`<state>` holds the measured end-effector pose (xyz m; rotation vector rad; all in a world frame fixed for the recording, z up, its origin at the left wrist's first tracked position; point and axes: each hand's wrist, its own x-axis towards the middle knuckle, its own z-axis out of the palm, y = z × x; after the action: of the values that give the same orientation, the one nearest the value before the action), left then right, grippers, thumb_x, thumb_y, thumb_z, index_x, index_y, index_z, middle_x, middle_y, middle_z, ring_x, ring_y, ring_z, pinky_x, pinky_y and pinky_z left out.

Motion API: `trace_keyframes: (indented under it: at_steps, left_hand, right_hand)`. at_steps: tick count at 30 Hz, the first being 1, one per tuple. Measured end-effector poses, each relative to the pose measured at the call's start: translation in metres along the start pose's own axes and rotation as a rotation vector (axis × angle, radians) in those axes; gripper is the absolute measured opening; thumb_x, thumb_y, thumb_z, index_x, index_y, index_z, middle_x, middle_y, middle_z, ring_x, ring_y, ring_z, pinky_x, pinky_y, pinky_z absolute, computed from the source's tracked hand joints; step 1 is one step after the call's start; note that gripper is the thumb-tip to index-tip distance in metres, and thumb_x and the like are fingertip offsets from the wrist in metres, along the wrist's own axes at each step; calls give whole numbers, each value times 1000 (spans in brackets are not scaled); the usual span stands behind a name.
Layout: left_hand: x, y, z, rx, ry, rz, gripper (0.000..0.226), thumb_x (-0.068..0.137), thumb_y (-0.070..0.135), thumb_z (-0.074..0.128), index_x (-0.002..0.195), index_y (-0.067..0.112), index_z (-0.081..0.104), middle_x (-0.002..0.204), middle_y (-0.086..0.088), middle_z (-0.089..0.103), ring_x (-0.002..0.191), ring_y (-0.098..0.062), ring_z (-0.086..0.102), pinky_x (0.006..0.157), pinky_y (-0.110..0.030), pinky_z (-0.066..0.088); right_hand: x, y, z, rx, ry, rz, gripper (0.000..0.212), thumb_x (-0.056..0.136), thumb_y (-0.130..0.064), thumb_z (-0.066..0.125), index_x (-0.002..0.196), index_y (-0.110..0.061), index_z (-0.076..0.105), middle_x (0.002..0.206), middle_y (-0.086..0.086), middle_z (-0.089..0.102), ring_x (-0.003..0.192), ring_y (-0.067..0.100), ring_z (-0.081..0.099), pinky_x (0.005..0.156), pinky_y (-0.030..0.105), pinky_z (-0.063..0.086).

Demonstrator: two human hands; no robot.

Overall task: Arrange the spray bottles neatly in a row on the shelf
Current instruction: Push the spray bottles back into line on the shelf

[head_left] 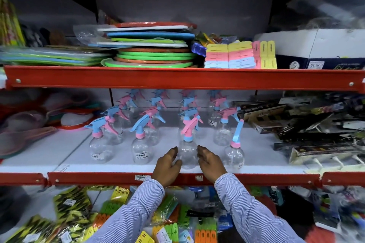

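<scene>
Clear spray bottles point(158, 124) with pink-and-blue trigger heads stand upright in 4 rough columns on a white shelf point(59, 156). The front bottle point(187, 154) stands between both hands; others sit beyond them.

I am looking at a shop: red-edged shelves point(177, 79) packed with goods, price stickers point(140, 177) on the near rail, spray bottles point(141, 144) labelled, packaged clothes pegs point(239, 55) far right.

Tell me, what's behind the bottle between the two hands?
Behind the front bottle stand more spray bottles in a line going back, pink and blue tops showing. Their clear bodies are mostly hidden, so counting them exactly isn't possible.
</scene>
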<state>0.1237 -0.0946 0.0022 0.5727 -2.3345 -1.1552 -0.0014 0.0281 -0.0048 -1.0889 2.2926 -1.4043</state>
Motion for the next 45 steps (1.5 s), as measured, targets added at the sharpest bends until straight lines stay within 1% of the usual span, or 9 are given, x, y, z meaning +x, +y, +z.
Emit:
trace_keyframes:
  at_steps: [7,14,17,22,24,26,32,41,45]
  left_hand:
    - [-22,4,3,-2,65,36,38,89,14,56,127,19,56,116,13,59,118,-14,60,98,-22,40]
    - [-34,9,2,11,82,-7,45,91,17,55,135,13,49,138,-6,57,127,-18,54,103,-24,39]
    - [-39,9,-3,46,106,-3,51,92,18,54,141,13,43,146,-5,50,132,-17,49,107,-26,39]
    - [-55,3,-20,182,226,62,52,91,26,56,141,21,43,147,1,47,82,-2,62,92,-15,36]
    - [-62,0,-28,214,282,76,52,91,27,57,141,21,44,147,0,48,100,-16,66,101,-18,34]
    - [-69,-3,-37,242,336,98,53,91,27,57,141,19,43,147,-3,48,129,-20,52,111,-25,33]
    - [-80,-34,-74,398,357,135,63,93,36,50,149,22,24,159,0,25,147,-17,25,120,-32,23]
    - [-51,-84,-121,568,174,206,75,96,45,35,151,15,-7,161,-4,-17,150,-18,-14,122,-33,0]
    - [-30,-96,-130,425,45,222,74,98,36,39,151,12,-6,162,-6,-11,151,-18,-7,121,-26,4]
  right_hand:
    - [-18,1,-4,47,-38,2,50,91,-3,44,140,-12,38,143,9,49,129,18,48,107,25,36]
    - [-29,-2,-7,6,-51,-3,54,90,-5,44,142,-14,33,146,8,46,132,18,46,112,32,36]
    - [-39,-4,-7,-98,66,-46,57,90,-12,47,144,-19,30,143,8,48,125,24,52,106,30,39]
    - [-69,-14,5,-100,328,-233,54,87,-18,47,140,-28,37,143,-3,48,123,14,53,102,19,39]
    - [-78,-18,13,-124,352,-339,52,86,-22,45,137,-31,40,141,-7,49,125,7,49,101,15,38]
    - [-82,-23,23,-183,347,-447,52,86,-23,43,137,-29,42,141,-6,50,128,8,47,104,25,43]
    - [-71,-48,67,-374,233,-564,59,86,-17,46,144,-23,31,151,-4,36,140,10,31,116,31,28]
    - [-18,-72,144,-564,168,-400,66,93,-36,27,149,-17,-3,160,3,-11,147,16,-11,121,34,3]
    - [3,-77,158,-298,117,-152,69,94,-29,38,149,-16,-1,160,7,1,148,20,6,115,25,9]
